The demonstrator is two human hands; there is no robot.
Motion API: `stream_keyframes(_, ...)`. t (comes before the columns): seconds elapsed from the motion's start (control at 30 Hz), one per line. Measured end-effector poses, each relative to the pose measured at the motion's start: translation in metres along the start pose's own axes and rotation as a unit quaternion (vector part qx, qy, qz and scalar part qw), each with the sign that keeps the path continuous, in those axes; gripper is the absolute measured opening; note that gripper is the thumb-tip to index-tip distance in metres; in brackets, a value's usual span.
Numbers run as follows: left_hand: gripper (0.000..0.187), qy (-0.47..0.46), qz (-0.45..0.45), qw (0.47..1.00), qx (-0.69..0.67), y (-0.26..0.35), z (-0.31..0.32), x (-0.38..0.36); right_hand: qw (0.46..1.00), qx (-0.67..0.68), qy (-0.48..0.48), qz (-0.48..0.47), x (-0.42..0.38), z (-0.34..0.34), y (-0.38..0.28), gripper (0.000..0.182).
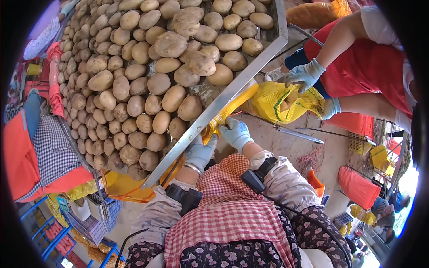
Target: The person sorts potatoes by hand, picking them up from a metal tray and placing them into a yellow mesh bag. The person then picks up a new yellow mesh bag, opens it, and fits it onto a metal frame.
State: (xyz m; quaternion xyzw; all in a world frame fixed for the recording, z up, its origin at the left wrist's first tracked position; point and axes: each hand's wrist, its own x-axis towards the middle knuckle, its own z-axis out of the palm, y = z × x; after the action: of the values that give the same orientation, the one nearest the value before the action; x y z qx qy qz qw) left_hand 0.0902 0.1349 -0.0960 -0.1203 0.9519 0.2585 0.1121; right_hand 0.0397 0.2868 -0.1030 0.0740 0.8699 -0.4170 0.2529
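Observation:
My left hand (201, 154), in a light blue glove, is at the table's metal edge with its fingers closed on a yellow mesh bag (208, 134). Just to its right, my right hand (235, 133), gloved the same way, grips the bag's upper part with bent fingers. The bag is bunched up, partly under the metal rim (210, 111), so how much of it hangs below is hidden. Beyond the rim, many loose potatoes (174, 98) cover the sorting table, some larger ones piled on top.
At the right, a co-worker's gloved hands (307, 75) hold a yellow mesh bag with potatoes (282, 102). A metal bar (299, 135) juts out beside it. Orange-yellow sacking (127, 183) hangs at the table's lower left corner. Crates (91, 214) and blue rails (53, 243) stand lower left.

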Motion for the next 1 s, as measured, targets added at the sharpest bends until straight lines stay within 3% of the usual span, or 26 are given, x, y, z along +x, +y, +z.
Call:
stream_keyframes(0.07, 0.075, -0.111, -0.053, 0.992, -0.010, 0.016, -0.016, 0.011, 1.000, 0.014, -0.007, -0.009, -0.003, -0.011, 0.002, 0.029)
stream_keyframes(0.17, 0.070, -0.108, -0.046, 0.992, -0.055, 0.005, 0.000, 0.017, 0.988, 0.072, 0.124, -0.050, -0.013, -0.039, -0.007, 0.023)
stream_keyframes(0.2, 0.067, -0.102, -0.049, 0.992, -0.049, 0.007, -0.001, 0.017, 0.988, 0.069, 0.126, -0.052, -0.020, -0.050, -0.009, 0.023)
stream_keyframes(0.27, 0.059, -0.073, -0.020, 0.997, -0.016, -0.002, 0.007, 0.010, 0.933, 0.320, 0.163, 0.001, -0.034, -0.073, -0.012, 0.020)
stream_keyframes(0.4, 0.051, -0.037, 0.026, 0.999, -0.009, -0.016, 0.006, 0.012, 0.931, 0.316, 0.177, -0.047, -0.061, -0.100, -0.004, 0.018)
stream_keyframes(0.47, 0.051, -0.054, 0.056, 0.996, 0.034, -0.007, -0.001, 0.015, 0.960, 0.234, 0.147, -0.047, -0.077, -0.112, -0.020, 0.017)
stream_keyframes(0.5, 0.055, -0.077, 0.044, 0.995, 0.054, -0.004, 0.004, 0.019, 0.984, 0.126, 0.115, -0.057, -0.071, -0.113, -0.015, 0.016)
stream_keyframes(0.53, 0.055, -0.076, 0.052, 0.995, 0.050, 0.000, 0.009, 0.020, 0.983, 0.122, 0.124, -0.057, -0.069, -0.114, -0.015, 0.016)
stream_keyframes(0.6, 0.059, -0.006, 0.008, 0.998, 0.054, 0.008, 0.018, 0.025, 0.991, 0.028, 0.082, -0.100, -0.063, -0.115, -0.031, 0.017)
stream_keyframes(0.63, 0.057, -0.088, -0.016, 0.996, 0.014, -0.013, 0.044, 0.036, 0.984, 0.040, 0.111, -0.130, -0.069, -0.121, -0.042, 0.018)
stream_keyframes(0.67, 0.057, -0.085, -0.016, 0.996, 0.011, -0.026, 0.066, 0.047, 0.984, 0.037, 0.111, -0.133, -0.073, -0.130, -0.052, 0.018)
stream_keyframes(0.73, 0.052, -0.079, -0.036, 0.990, -0.111, -0.021, 0.062, 0.056, 0.935, 0.292, 0.162, -0.119, -0.081, -0.140, -0.062, 0.018)
stream_keyframes(0.77, 0.044, 0.028, -0.022, 0.974, -0.224, -0.010, 0.064, 0.057, 0.965, 0.175, 0.152, -0.122, -0.076, -0.153, -0.056, 0.016)
stream_keyframes(0.8, 0.044, 0.029, -0.016, 0.973, -0.229, -0.022, 0.088, 0.065, 0.964, 0.172, 0.158, -0.125, -0.083, -0.160, -0.049, 0.016)
stream_keyframes(0.87, 0.043, 0.013, -0.106, 0.892, -0.439, -0.056, 0.145, 0.088, 0.947, 0.201, 0.227, -0.108, -0.095, -0.174, -0.041, 0.016)
stream_keyframes(0.9, 0.043, 0.014, -0.138, 0.851, -0.507, -0.063, 0.155, 0.094, 0.906, 0.323, 0.252, -0.108, -0.095, -0.182, -0.039, 0.017)
stream_keyframes(0.93, 0.043, 0.032, -0.090, 0.912, -0.399, -0.073, 0.152, 0.084, 0.847, 0.444, 0.277, -0.097, -0.101, -0.185, -0.034, 0.019)
stream_keyframes(1.0, 0.043, 0.071, 0.029, 0.983, -0.166, -0.079, 0.143, 0.088, 0.850, 0.407, 0.309, -0.129, -0.103, -0.199, -0.007, 0.021)
